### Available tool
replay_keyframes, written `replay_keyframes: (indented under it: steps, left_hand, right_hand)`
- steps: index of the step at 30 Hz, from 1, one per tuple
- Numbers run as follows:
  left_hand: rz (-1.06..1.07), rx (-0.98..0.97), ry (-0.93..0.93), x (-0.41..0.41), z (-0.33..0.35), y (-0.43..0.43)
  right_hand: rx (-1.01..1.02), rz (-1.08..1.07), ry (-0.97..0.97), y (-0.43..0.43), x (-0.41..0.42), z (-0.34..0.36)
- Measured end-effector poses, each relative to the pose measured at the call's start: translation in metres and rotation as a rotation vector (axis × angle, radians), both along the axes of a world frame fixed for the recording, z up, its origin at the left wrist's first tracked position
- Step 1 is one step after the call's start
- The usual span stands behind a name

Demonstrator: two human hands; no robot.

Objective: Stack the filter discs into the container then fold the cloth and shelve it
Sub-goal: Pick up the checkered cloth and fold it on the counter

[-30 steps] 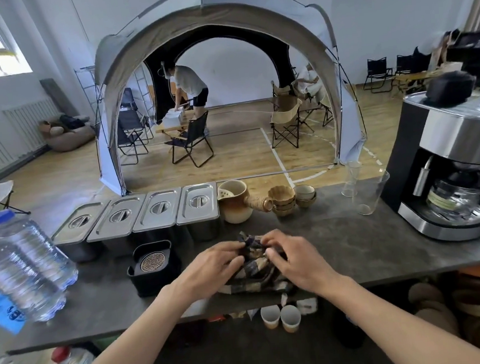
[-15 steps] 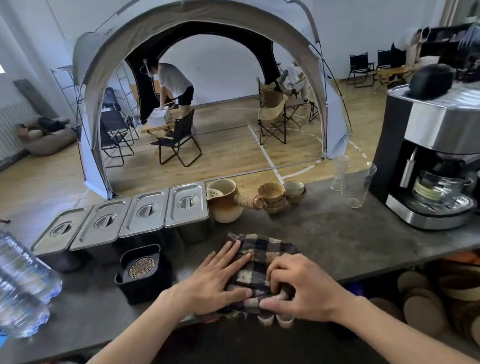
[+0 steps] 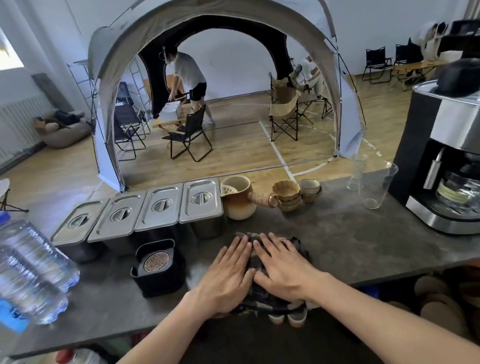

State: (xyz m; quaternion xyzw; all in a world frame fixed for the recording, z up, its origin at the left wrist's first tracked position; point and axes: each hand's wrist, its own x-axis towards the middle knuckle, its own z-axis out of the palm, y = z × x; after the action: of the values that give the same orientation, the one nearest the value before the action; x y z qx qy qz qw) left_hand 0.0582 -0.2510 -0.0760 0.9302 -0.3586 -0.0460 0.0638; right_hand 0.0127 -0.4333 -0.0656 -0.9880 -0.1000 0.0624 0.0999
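A dark checked cloth [image 3: 259, 296] lies folded on the grey counter [image 3: 353, 247] near its front edge. My left hand [image 3: 229, 277] and my right hand [image 3: 283, 267] lie flat on top of it, side by side, fingers straight and pointing away from me. Most of the cloth is hidden under them. To the left stands a black square container [image 3: 157, 280] with a round patterned filter disc [image 3: 156, 260] showing at its top.
Four lidded steel pans [image 3: 138, 213] line the back edge, beside a ceramic jug [image 3: 238, 197], stacked small cups [image 3: 287, 196] and two glasses [image 3: 378, 185]. A coffee machine [image 3: 458, 164] fills the right end. Water bottles [image 3: 24, 270] lie at the left. Cups stand on a shelf below.
My hands went from bunching and folding the cloth to lying flat on it. My right hand let go of the cloth's edge and spread out beside the left.
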Motion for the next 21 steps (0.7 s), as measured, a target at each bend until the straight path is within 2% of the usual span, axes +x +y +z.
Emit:
replay_keyframes:
  steps: [4,9,13,17,21]
  left_hand:
    - [0.132,0.042,-0.01,-0.008,0.0,0.013]
    - [0.27,0.084,-0.018,-0.027,0.002,0.043]
    - [0.349,0.104,-0.07,-0.045,0.002,0.033]
    - [0.436,0.088,-0.115,-0.061,-0.004,0.005]
    - [0.37,0.062,-0.142,-0.07,-0.003,-0.048]
  right_hand:
    - [-0.023,0.116,0.029,0.016,0.013,0.009]
    - [-0.053,0.268,-0.031,0.048,0.022,0.01]
    - [-0.069,0.334,-0.081,0.044,0.016,0.011]
    - [-0.127,0.326,-0.131,0.027,-0.002,0.002]
    - [-0.139,0.193,-0.143,-0.016,-0.016,-0.003]
